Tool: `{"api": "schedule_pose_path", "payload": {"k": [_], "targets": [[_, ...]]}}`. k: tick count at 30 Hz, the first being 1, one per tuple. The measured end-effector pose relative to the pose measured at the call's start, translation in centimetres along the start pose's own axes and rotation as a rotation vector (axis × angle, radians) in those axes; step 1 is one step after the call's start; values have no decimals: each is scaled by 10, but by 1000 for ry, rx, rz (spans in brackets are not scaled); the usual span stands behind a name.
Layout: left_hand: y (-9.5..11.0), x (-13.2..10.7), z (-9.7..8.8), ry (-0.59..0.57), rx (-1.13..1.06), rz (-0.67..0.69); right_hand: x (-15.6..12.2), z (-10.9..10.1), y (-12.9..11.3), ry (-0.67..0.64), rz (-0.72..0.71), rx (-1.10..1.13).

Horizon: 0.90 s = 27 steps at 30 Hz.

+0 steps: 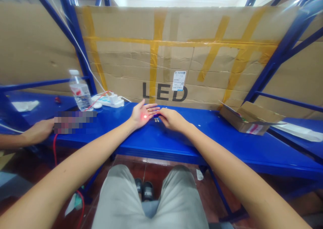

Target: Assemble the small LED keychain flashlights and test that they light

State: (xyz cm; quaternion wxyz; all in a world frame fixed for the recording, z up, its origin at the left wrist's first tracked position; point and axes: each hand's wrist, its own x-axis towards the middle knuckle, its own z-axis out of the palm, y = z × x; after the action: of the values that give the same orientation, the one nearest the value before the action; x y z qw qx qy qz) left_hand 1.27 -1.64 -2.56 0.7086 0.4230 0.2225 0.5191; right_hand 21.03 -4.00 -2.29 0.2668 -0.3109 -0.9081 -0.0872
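Note:
My left hand (pixel 142 114) lies palm up on the blue metal shelf (pixel 176 138), fingers stretched out, with a small glowing red light (pixel 145 116) in the palm. My right hand (pixel 170 118) rests palm down just right of it, fingers curled and touching the left fingertips around a small dark part (pixel 156 114). A few tiny silvery pieces (pixel 156 120) lie on the shelf between the two hands.
An open cardboard box (pixel 248 121) sits at the right. A water bottle (pixel 80 91) and a white power strip (pixel 109 100) stand at the back left. Another person's hand (pixel 40 130) rests at the left edge. A taped cardboard wall marked LED (pixel 164 91) stands behind.

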Motion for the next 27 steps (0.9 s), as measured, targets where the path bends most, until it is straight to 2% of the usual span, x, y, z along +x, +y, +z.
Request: {"api": "schedule_pose_path", "payload": {"k": [27], "targets": [[1,-1,1,-30,-32,-16,2,-5,-6,82,-26,159]]}}
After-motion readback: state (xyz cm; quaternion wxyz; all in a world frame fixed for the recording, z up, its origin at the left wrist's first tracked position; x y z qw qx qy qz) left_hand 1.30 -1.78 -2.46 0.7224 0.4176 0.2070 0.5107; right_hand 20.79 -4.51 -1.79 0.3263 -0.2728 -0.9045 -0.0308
